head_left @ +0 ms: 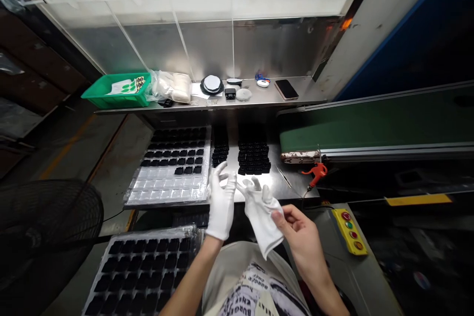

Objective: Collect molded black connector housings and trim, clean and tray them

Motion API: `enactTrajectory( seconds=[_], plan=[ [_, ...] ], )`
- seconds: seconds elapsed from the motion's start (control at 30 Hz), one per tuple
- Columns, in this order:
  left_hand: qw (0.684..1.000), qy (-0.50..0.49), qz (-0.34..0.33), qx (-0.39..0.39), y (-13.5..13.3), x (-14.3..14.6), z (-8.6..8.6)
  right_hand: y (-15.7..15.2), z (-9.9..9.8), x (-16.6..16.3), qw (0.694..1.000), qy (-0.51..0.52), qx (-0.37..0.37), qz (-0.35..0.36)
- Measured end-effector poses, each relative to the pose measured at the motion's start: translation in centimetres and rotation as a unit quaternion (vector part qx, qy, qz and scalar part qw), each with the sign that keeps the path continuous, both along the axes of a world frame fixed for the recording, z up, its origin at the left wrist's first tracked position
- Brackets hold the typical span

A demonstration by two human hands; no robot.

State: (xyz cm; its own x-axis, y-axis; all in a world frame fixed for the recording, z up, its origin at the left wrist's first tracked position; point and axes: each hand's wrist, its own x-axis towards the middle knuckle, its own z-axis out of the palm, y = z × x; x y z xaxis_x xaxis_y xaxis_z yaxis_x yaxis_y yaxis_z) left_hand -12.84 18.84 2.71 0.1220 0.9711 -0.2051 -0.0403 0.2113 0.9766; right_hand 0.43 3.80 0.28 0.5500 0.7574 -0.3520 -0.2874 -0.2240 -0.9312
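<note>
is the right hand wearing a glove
No, the right hand is bare, its fingers gripping a loose white glove.

Legible Markings: Printed Garment

The printed garment (255,292) worn by the person, at the bottom center of the head view, carries dark capital lettering. Readable words: "BURGER", "CHEF" and "TREAT". "CHEF" stands directly above "BURGER"; "TREAT" stands to the right of both, on a pale area of the print. Remaining lines on the garment are too blurred or folded to read.

Sticker sheet (139,84) in the green bin (97,95): round black marks, characters not legible. Round emblem (421,280), lower right: red, white and blue; any wording illegible.
</note>
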Motion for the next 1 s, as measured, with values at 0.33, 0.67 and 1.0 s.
enactTrajectory(
  seconds=[0.33, 0.67, 1.0],
  plan=[
    [0.945, 0.052, -0.321, -0.018, -5.8, -0.3, -0.1, -0.1, -1.6, 0.2, 0.997, 0.055, 0.055, -0.024],
    [0.95, 0.021, -0.295, -0.103, -3.8, -1.0, -1.4, -1.8, -1.6, 0.3, 0.997, -0.033, 0.068, -0.01],
    [0.959, 0.116, -0.232, 0.114, -5.0, 0.4, -2.1, -2.1, 0.2, -0.4, 0.949, -0.31, -0.008, 0.054]
  ],
)
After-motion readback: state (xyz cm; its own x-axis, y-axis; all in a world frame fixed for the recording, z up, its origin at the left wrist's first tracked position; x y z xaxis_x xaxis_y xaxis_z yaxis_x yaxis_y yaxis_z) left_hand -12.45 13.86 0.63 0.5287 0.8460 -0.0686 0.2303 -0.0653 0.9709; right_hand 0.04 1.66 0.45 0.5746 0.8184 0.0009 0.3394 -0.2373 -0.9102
